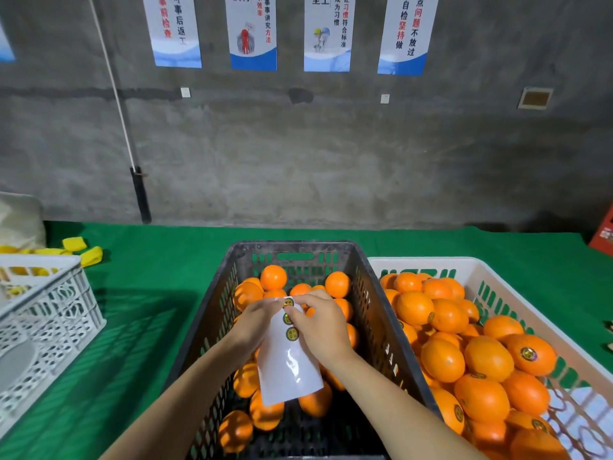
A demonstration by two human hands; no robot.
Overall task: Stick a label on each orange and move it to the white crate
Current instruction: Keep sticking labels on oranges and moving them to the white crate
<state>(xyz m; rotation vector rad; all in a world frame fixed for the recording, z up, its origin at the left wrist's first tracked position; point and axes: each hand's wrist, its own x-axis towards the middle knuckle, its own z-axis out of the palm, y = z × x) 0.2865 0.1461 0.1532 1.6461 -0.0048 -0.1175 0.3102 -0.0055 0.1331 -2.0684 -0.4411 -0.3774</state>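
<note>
The left hand (257, 322) grips the glossy white backing sheet (288, 370). The right hand (323, 323) pinches its topmost round gold-and-black label (288, 303). Peel from the edge, uncreased. Round oranges (273, 277) wait below in the black slotted crate (295, 249), with the white plastic crate (431, 262) at 3 o'clock.

Over the black crate (374, 310), the left hand (257, 322) held a white label sheet (288, 370) by its upper edge. The right hand (323, 323) pinched the top of the same sheet, beside the round labels (292, 333) (gold and dark, in a column). Unlabelled oranges (273, 277) lay below. To the right stood the white crate (497, 283), piled with labelled fruit (529, 355), on a green cloth (149, 293).
</note>
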